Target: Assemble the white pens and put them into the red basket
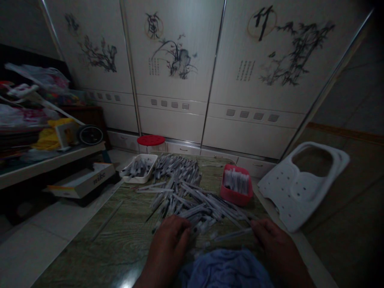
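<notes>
A large heap of clear-barrelled pens [180, 188], some with dark ends, spreads over the middle of the table. My left hand [169, 246] rests at the near edge of the heap, its fingers curled and thumb drawn in; what lies in them, if anything, is hidden. On the other side, my right hand [274, 242] is closed, thumb and fingers pinched at the end of a clear pen [232, 235] that points left. A few small pale pieces [207, 244] lie between the hands. Bunched blue cloth [229, 270] is nearest me.
A red container [237, 200] of upright pens stands at the table's right; a white tray [152, 165] of pens is at the far left. Behind are a red stool [151, 140] and sliding doors. A white plastic seat [300, 192] leans right; a cluttered bench [54, 158] stands left.
</notes>
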Demonstrator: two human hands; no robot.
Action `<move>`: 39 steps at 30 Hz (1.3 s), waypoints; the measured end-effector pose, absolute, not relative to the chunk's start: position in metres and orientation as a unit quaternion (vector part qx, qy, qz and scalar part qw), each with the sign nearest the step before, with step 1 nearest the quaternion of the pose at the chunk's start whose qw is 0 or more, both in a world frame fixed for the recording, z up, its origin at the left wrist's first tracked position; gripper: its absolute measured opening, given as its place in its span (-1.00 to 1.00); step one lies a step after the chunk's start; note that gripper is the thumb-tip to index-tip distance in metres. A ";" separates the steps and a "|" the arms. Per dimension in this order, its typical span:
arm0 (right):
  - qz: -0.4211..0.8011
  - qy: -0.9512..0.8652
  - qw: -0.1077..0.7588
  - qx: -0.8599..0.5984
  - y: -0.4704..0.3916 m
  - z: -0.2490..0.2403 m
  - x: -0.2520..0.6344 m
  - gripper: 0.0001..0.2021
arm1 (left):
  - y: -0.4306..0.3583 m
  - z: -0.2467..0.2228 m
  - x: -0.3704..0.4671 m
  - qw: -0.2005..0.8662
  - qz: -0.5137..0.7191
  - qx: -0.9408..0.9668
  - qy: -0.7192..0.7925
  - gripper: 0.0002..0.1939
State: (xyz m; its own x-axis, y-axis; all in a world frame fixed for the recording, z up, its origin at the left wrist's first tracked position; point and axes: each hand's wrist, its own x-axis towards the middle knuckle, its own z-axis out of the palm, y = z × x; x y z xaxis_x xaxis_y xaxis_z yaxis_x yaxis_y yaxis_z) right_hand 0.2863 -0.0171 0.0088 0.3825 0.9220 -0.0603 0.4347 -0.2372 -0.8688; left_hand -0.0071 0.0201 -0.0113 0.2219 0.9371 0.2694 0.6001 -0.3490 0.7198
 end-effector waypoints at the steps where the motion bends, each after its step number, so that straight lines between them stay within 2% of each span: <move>1: 0.291 -0.475 0.398 -0.729 -0.017 0.009 0.286 -0.57 | 0.019 -0.010 -0.005 0.230 0.331 0.759 0.511 -0.85; 6: 0.236 -0.482 0.384 -0.751 -0.015 0.006 0.282 -0.57 | 0.013 -0.004 0.010 0.196 0.232 0.822 0.482 -0.86; 9: 0.246 -0.493 0.366 -0.750 -0.014 0.003 0.280 -0.57 | 0.009 0.000 0.020 0.180 0.186 0.829 0.496 -0.86; 18: 0.267 -0.488 0.394 -0.732 -0.015 0.000 0.270 -0.60 | 0.002 0.007 0.033 0.174 0.152 0.813 0.535 -0.82; 34: 0.324 -0.449 0.437 -0.708 -0.015 -0.001 0.267 -0.58 | 0.003 0.000 0.034 0.183 0.172 0.803 0.541 -0.80; 39: 0.352 -0.396 0.504 -0.682 -0.018 0.006 0.263 -0.60 | 0.009 -0.010 0.029 0.220 0.268 0.788 0.510 -0.83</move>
